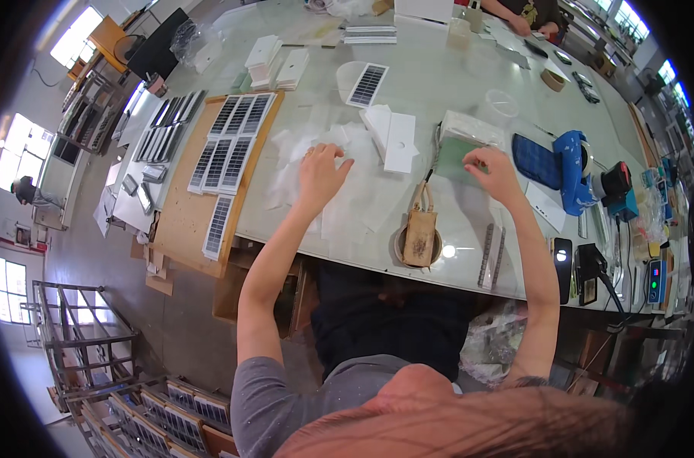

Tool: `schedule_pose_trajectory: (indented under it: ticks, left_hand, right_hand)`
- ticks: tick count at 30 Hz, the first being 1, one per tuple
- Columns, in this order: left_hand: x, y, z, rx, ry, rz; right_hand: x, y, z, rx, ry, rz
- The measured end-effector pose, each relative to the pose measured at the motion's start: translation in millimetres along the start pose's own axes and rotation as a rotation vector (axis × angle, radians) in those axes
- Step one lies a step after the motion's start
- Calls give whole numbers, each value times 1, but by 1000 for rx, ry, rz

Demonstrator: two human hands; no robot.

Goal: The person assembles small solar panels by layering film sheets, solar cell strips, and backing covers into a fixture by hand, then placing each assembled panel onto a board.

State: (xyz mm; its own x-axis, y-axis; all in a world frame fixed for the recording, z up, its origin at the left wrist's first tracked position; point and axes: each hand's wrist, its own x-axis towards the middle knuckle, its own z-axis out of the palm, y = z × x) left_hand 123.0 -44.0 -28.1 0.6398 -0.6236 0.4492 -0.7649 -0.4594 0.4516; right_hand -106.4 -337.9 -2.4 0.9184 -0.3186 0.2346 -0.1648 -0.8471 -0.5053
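Observation:
My left hand (323, 174) hovers over thin, translucent white sheets (343, 202), its fingers bent and the thumb apart, with nothing seen in it. My right hand (495, 172) is at the right edge of a green block or pad (455, 159), fingers curled towards the thumb; whatever they pinch is too small to make out. Behind that pad lies a stack of pale sheets (473, 128). Between my hands lie white cards with a small hole (400, 143). Nearer me, a tan block-shaped tool with a cord (420, 238) rests on a round holder (400, 246).
On the left, a wooden board (180, 217) bears several small solar panels (223, 164); another solar panel (367, 84) lies farther back. White stacks (263, 59) stand behind. To the right are a blue tape dispenser (572, 172), metal rulers (490, 256) and a phone (562, 267). Another person's hand (519, 27) is at the far side.

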Motion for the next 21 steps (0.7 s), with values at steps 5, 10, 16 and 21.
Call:
schedule_pose_trajectory:
  ticks: [5, 10, 16, 21]
  left_hand:
    - [-14, 57, 7, -8, -256, -83]
    - [-40, 51, 25, -34, -251, -67]
    - [-36, 35, 18, -505, -264, -358]
    - [-29, 34, 1, -595, -313, -433]
  right_hand:
    - [-9, 27, -27, 353, 323, 58]
    - [-31, -40, -1, 881, 313, 225]
    - [-77, -89, 46, 815, -75, 412]
    - [-76, -86, 60, 42, 97, 90]
